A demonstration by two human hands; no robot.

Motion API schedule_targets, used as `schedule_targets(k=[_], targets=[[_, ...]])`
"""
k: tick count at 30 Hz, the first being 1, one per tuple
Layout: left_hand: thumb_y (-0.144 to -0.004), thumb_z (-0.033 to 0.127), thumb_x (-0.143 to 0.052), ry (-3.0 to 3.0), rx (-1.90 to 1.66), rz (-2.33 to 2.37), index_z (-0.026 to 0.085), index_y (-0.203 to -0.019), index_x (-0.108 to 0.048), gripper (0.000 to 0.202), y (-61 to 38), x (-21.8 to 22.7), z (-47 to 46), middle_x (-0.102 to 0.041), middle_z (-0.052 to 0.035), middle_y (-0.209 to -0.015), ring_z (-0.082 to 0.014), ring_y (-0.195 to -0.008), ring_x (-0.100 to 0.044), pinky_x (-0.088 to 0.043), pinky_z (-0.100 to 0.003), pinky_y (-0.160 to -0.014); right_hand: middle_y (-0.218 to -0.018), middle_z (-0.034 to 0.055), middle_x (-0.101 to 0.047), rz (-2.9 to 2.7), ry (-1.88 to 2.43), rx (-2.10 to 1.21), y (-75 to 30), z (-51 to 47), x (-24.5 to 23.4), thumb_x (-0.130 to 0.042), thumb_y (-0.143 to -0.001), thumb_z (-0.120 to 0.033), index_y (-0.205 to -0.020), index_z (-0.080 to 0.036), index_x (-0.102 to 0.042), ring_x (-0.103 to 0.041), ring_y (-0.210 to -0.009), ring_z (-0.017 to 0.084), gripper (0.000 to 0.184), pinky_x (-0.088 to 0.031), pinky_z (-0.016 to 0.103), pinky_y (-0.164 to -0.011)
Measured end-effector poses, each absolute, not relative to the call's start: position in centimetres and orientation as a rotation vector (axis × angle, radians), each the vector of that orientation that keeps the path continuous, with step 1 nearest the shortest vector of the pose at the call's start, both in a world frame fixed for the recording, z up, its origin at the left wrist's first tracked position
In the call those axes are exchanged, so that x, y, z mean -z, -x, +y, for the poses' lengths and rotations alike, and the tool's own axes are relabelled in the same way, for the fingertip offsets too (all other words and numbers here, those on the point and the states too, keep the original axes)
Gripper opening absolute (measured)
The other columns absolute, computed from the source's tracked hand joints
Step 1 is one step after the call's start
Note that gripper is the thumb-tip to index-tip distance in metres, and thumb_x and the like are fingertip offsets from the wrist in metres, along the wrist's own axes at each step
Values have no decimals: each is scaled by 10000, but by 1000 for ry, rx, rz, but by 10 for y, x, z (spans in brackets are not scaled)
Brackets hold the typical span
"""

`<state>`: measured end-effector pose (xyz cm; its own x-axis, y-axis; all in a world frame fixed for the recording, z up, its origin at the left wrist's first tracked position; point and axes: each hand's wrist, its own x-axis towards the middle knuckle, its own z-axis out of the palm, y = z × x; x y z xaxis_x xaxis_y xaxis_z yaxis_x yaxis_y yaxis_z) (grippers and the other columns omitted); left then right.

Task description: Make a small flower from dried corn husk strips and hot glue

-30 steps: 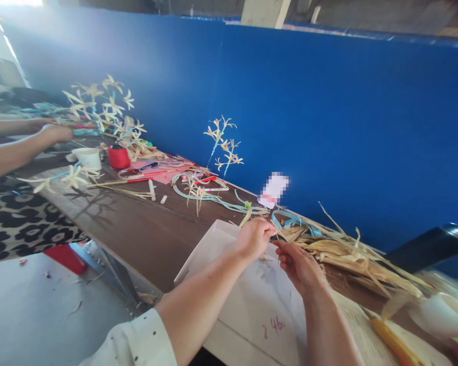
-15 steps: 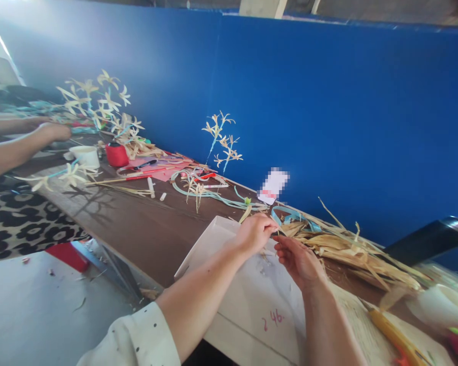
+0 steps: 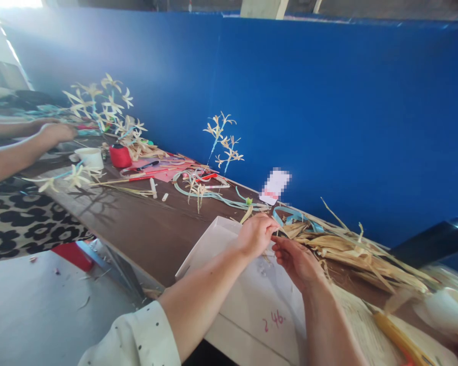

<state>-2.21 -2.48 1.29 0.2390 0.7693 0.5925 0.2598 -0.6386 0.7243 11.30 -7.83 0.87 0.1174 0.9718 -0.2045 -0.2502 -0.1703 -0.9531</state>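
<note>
Over a white cardboard lid [image 3: 198,249], my left hand [image 3: 256,235] and my right hand [image 3: 298,260] meet at the fingertips. Both are closed in a pinch around a thin pale strip [image 3: 283,232], which is too small to make out well. Just beyond my right hand lies a heap of dried corn husks [image 3: 347,249]. Pale blue ribbon [image 3: 290,216] curls behind the fingertips. Handwritten pink marks [image 3: 275,320] show on the lid between my forearms.
Husk flowers [image 3: 223,140] on blue stems stand by the blue partition [image 3: 328,112]. Leftward are a red thread spool [image 3: 120,155], a white cup [image 3: 89,158] and another person's hand [image 3: 59,133]. A yellow-handled tool [image 3: 400,338] lies at lower right.
The view has shifted slightly, so the table's things sit a little farther right and lower. My fingers have moved only a little, still pinching close together.
</note>
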Motion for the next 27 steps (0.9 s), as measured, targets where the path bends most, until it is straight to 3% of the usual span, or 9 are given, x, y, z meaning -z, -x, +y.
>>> schedule_targets(k=[3, 7, 11, 16, 21, 27], targets=[[-808, 248, -552, -1899, -1349, 921, 183, -842, -698, 163, 25, -17, -24, -673, -27, -839, -117, -769, -599, -463, -223, -753, -642, 30, -625, -789, 1188, -1314, -111, -78, -9, -776, -615, -289, -854, -104, -711, -527, -499, 63, 309, -440, 131, -439], [-803, 380, -549, -1551, -1144, 931, 177, -1188, -556, 436, 26, -23, -24, -672, -57, -943, -107, -654, -599, -476, -209, -563, -703, 10, -647, -629, 1056, -1277, -115, -76, -10, -768, -633, -259, -900, -157, -692, -532, -508, 50, 296, -460, 111, -447], [-803, 403, -542, -1422, -891, 864, 121, -1007, -626, 358, 21, -22, -28, -670, -99, -953, -111, -643, -616, -447, -186, -481, -786, -8, -653, -534, 969, -1307, -122, -73, -11, -761, -650, -239, -905, -191, -661, -486, -466, 21, 277, -400, 81, -368], [-722, 402, -645, -1376, -786, 769, 116, -896, -639, 335, 15, -19, -33, -669, -89, -889, -106, -667, -616, -462, -194, -528, -579, -77, -487, -533, 841, -1384, -120, -72, -8, -736, -695, -233, -897, -187, -646, -287, -374, -1, 226, -245, 80, -283], [-684, 385, -679, -1396, -828, 793, 107, -811, -665, 306, 17, -19, -32, -624, -47, -693, -89, -600, -550, -436, -195, -515, -610, -61, -490, -534, 860, -1417, -117, -73, -9, -769, -652, -253, -899, -171, -651, -293, -404, 0, 286, -238, 83, -299], [-684, 372, -669, -1442, -819, 775, 110, -818, -689, 295, 17, -20, -32, -593, -30, -660, -79, -574, -515, -411, -192, -497, -617, -52, -489, -568, 887, -1440, -121, -73, -7, -755, -671, -324, -881, -177, -656, -293, -404, 3, 275, -229, 96, -304]])
